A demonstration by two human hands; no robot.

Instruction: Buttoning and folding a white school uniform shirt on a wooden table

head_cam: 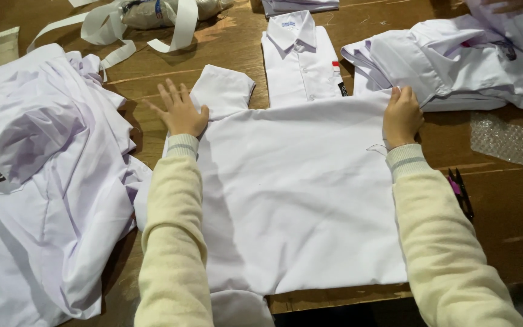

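A white shirt (298, 181) lies spread flat, back side up, on the wooden table (231, 42) in front of me. My left hand (180, 111) rests flat with fingers spread on the table at the shirt's upper left corner, beside its short sleeve (222, 89). My right hand (402, 116) has its fingers curled over the shirt's upper right edge, gripping the fabric. Both my arms wear cream knit sleeves.
A neatly folded white shirt with collar (301, 57) lies just beyond. A heap of white shirts (37, 181) fills the left; another stack (455, 60) sits at the right. White paper strips (183, 24), bubble wrap (509, 139) and small black snips (461, 191) lie around.
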